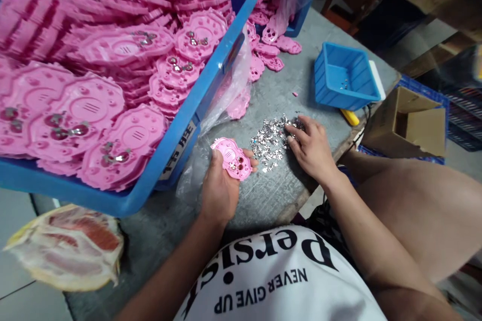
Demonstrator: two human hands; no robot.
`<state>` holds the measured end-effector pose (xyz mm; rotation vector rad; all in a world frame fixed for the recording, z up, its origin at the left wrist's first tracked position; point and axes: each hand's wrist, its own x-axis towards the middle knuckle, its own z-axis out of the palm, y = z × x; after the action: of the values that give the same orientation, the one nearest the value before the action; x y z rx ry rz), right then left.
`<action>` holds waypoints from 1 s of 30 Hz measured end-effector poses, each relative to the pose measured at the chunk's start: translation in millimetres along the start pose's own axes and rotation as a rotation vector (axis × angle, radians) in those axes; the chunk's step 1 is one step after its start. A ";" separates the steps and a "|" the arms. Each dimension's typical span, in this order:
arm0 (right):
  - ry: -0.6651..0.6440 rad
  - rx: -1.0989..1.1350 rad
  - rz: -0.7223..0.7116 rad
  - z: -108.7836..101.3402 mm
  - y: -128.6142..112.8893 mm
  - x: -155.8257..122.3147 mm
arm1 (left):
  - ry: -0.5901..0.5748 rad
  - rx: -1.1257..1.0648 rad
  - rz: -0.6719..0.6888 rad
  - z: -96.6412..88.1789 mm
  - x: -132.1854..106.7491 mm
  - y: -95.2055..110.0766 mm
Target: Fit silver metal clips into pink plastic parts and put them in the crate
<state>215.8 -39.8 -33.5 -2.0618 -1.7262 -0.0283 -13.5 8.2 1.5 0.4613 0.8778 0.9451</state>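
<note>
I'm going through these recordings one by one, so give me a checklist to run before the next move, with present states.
1. Pink part held in the left hand: ok.
2. Right hand at the pile of metal pieces: ok, fingertips on its edge.
3. Single piece gripped by the right hand: cannot tell.
4. Metal pieces contained: not ok, the pile lies loose on the table.
5. Small blue bin apart from both hands: ok.

Shirt (286, 298): wht tee
Print (276, 246): lg blk serif "Persis…", end cut off; smaller blk caps "NEVER GIVE UP"; upside-dn from hd cam
Bottoms (327, 223): dk fabric, sm. patch vis., pattern unclear
L hand (222, 185), R hand (312, 149): bare
Forearms (359, 225): bare
R leg (417, 210): bare
</note>
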 end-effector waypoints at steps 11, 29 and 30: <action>0.033 0.024 0.028 -5.6 2.6 -1.7 | 0.008 0.041 -0.014 -2.6 1.0 -0.1; -0.007 0.026 0.050 -1.7 2.5 3.5 | 0.010 0.012 -0.088 -2.5 0.9 5.2; -0.007 0.029 0.055 -2.2 2.9 4.6 | 0.010 0.012 -0.089 -2.7 0.9 5.1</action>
<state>220.1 -36.6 -31.1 -2.0897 -1.6636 0.0203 -18.0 11.6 3.1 0.4245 0.9066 0.8618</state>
